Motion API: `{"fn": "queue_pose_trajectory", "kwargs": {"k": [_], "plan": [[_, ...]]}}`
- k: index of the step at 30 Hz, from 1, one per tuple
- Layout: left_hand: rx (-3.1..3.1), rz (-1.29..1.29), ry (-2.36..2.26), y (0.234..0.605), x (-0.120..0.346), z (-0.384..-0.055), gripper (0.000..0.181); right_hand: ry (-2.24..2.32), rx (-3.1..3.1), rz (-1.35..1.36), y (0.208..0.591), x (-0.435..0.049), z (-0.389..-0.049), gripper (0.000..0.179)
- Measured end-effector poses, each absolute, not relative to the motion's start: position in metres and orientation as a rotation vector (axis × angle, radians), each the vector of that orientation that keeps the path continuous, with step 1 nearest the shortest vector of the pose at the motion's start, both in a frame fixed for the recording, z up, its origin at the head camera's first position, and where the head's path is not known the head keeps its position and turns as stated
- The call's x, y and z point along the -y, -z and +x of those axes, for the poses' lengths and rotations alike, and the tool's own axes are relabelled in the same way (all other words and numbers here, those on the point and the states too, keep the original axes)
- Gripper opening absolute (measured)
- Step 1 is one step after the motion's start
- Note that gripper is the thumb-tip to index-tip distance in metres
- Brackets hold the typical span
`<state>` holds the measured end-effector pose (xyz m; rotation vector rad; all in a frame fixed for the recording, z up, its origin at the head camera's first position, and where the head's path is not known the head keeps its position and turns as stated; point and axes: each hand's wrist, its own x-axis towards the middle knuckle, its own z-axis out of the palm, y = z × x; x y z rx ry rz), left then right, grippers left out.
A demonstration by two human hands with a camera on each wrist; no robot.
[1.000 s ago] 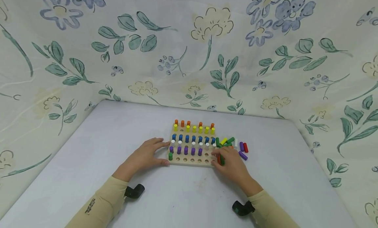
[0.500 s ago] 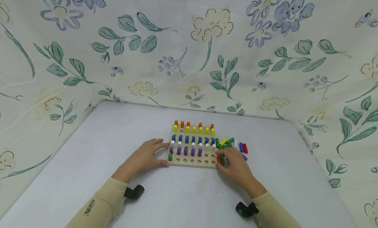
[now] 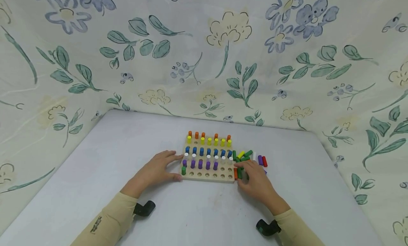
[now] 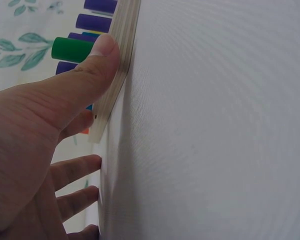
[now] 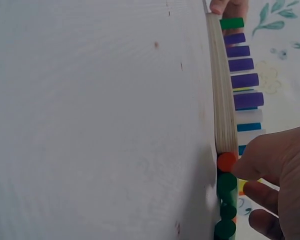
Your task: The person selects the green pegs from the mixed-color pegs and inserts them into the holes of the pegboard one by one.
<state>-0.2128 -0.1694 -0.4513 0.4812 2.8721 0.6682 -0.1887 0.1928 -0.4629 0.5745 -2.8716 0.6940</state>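
Observation:
A wooden pegboard lies flat on the table, bearing rows of orange, yellow, blue, white and purple pegs. One green peg stands at its front left corner. My left hand rests against the board's left side, thumb by that corner and fingers spread. At the right edge, my right hand hovers over loose pegs, thumb and index finger apart. Between them lie an orange peg and a green peg. In the right wrist view the thumb tip is close to the orange peg's end; whether it touches is unclear.
More loose pegs lie right of the board, among them a yellow peg, a purple peg and a red peg. Some are partly hidden by the right hand. Floral fabric walls the white table at the back and sides.
My right hand has drawn back rightward from the board's front right holes to the loose pegs beside the edge. The left hand has stayed at the board's left side.

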Motion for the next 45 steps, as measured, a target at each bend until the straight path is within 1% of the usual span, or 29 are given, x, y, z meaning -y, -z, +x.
{"fn": "queue_pose_trajectory", "kwargs": {"k": [19,34,45], "plan": [[-2.868,0.502,-0.669,0.451,0.170,-0.213,0.086,-0.691,2.948,0.481,0.464,-0.195,-0.190,0.050],[-2.868,0.501,-0.666,0.448,0.169,-0.212,0.087,-0.801,2.918,0.459,0.463,-0.200,-0.189,0.052],[-2.875,0.496,-0.661,0.447,0.168,-0.211,0.086,-0.948,2.881,0.457,0.464,-0.204,-0.188,0.047]]}}
